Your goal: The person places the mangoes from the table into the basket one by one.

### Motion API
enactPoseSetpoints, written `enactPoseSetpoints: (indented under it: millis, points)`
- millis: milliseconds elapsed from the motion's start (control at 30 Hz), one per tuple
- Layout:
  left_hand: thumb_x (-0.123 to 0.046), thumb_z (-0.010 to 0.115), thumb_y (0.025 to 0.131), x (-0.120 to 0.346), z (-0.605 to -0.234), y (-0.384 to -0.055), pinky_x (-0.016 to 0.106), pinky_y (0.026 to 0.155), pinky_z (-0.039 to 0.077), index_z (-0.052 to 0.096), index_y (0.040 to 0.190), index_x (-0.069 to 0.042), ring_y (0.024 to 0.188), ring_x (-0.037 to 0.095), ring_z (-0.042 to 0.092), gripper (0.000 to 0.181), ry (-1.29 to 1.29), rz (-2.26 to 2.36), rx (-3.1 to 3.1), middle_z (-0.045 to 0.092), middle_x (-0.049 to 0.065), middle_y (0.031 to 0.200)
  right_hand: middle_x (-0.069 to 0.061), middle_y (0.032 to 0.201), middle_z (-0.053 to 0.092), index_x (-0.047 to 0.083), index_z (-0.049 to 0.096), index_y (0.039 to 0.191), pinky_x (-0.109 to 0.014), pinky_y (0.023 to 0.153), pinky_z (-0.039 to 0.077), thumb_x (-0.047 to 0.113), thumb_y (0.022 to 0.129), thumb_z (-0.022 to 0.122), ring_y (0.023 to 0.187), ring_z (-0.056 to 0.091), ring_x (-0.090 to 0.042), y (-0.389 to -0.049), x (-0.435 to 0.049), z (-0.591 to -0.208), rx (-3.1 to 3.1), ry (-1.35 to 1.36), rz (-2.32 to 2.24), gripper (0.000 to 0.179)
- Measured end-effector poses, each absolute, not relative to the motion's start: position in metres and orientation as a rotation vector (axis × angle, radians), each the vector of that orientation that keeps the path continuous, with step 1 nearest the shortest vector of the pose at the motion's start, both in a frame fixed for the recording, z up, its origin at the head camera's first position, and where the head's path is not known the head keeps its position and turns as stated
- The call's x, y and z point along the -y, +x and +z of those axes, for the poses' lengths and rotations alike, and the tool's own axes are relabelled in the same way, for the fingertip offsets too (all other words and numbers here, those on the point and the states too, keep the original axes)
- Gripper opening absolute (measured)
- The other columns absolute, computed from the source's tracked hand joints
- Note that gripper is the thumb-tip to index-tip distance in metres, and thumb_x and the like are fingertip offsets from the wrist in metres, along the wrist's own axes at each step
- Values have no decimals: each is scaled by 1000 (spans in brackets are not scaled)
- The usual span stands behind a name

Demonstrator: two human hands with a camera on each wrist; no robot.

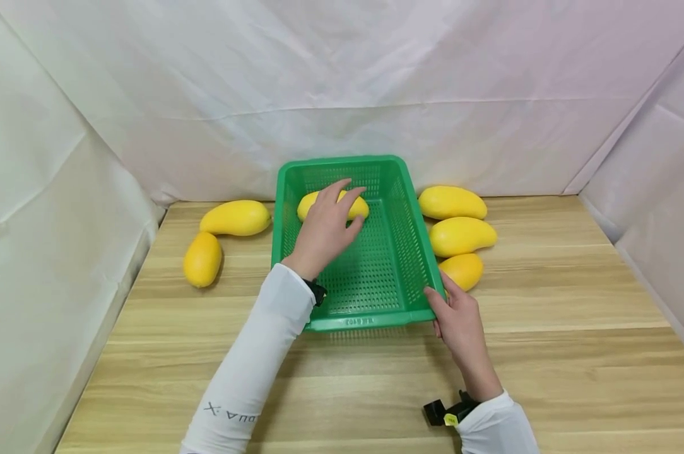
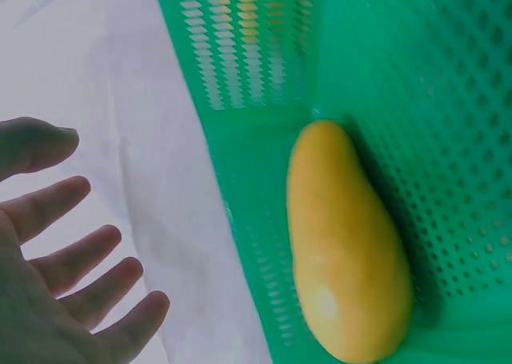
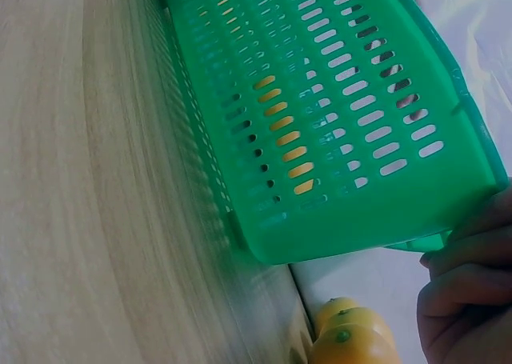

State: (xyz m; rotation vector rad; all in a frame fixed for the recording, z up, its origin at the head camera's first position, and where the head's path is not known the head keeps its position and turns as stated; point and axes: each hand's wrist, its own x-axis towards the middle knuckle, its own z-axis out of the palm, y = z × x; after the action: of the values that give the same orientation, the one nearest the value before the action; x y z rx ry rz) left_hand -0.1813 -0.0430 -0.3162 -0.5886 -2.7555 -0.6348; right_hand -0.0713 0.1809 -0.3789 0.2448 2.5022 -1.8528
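The left hand (image 1: 326,227) is over the inside of a green basket (image 1: 370,271), its fingers spread apart and the palm free of any hold. Below its fingers, at the far end of the basket, lies a yellow fruit (image 2: 344,244); the left wrist view shows a gap between the fingertips and this fruit, which lies lengthwise along the basket wall.

The right hand (image 1: 458,315) grips the basket at the near corner on its own side, thumb over the inner side of the rim and the other fingers curled on the outer side.

Just beyond the right hand, outside the basket, three more fruits lie in a row: the near fruit (image 1: 464,271), partly covered by the basket's edge, then the middle fruit (image 1: 462,236) and the far fruit (image 1: 452,202). Off to the left of the left hand, a sideways fruit (image 1: 236,218) lies close to a lengthwise fruit (image 1: 202,260) on the wooden counter (image 1: 546,302). A white cloth (image 1: 342,75) hangs beyond both hands.
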Motion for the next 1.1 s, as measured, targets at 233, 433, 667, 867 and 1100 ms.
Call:
enactPoseSetpoints:
  millis: [233,433,667,867,1100]
  points:
    - [-28,52,89,35,-312,-169,38,98,29,43,133,-18,123,22,34,46,-662,-666,2707,39,3,134,-23,54,51,21,46,130,-29,31,34,28,88,55,30,39,-19,-74,-183,-389,-2518,240,-1862,43]
    - [-27,52,90,33,-303,-159,32,97,30,45,132,-19,117,17,41,43,-730,-706,2633,48,-2,127,-18,52,51,16,46,131,-27,31,33,22,89,54,30,39,-14,-74,-180,-378,-2497,239,-1872,43]
    - [-26,52,90,34,-289,-146,33,95,33,48,129,-16,115,17,43,41,-755,-743,2544,49,-1,126,-7,48,49,8,44,132,-23,31,32,15,90,51,30,37,-10,-70,-174,-361,-2504,241,-1852,43]
    - [-26,51,90,38,-283,-139,31,96,31,48,129,-17,116,16,43,40,-749,-790,2511,48,-2,127,-4,46,48,9,43,132,-23,31,31,16,90,51,30,37,-9,-72,-175,-362,-2505,242,-1858,43]
    - [-28,48,91,49,-287,-127,32,96,31,45,132,-21,119,15,39,42,-687,-892,2499,46,-4,130,-10,48,50,17,43,133,-27,31,32,26,90,53,30,39,-13,-78,-185,-381,-2492,261,-1844,45]
